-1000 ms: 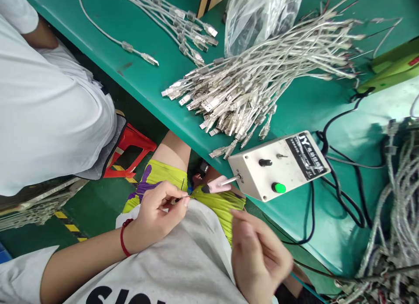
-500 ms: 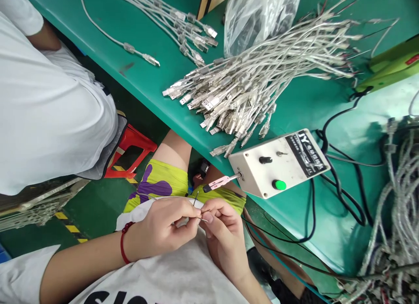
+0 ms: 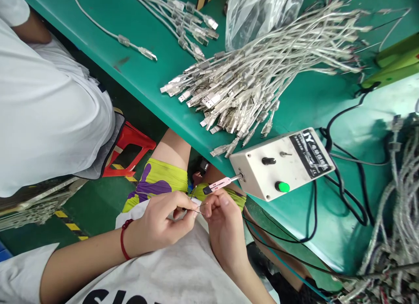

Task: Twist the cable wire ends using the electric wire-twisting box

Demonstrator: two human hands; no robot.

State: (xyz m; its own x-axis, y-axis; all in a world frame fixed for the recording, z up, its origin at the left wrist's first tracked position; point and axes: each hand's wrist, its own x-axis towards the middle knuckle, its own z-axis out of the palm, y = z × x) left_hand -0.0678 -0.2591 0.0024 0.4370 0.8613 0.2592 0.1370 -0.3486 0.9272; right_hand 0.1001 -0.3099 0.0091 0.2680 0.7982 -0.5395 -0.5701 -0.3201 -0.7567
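Observation:
Over my lap, my left hand (image 3: 172, 219), with a red bracelet on its wrist, pinches the end of a cable between thumb and fingers. Thin wires (image 3: 200, 210) fan out from that pinch, some toward my right hand and one upward. My right hand (image 3: 224, 223) is close beside them, its fingers loosely curled and the thumb raised away. Nothing shows gripped in it, though the wire tips lie close to its fingertips. Just above the hands, a pink-and-black clip tool (image 3: 218, 185) sticks out from a white control box (image 3: 281, 164) with a green button and a black knob.
A large heap of USB cables (image 3: 242, 86) lies on the green table (image 3: 137, 86), below a clear plastic bag (image 3: 262, 16). More cables (image 3: 402, 186) are piled at right. Black cords (image 3: 347, 199) run behind the box. A person in white (image 3: 49, 112) sits at left near a red stool (image 3: 131, 147).
My right thumb has lifted from the wires and the right fingers have loosened. The wires now spread between the hands, while my left hand keeps its pinch.

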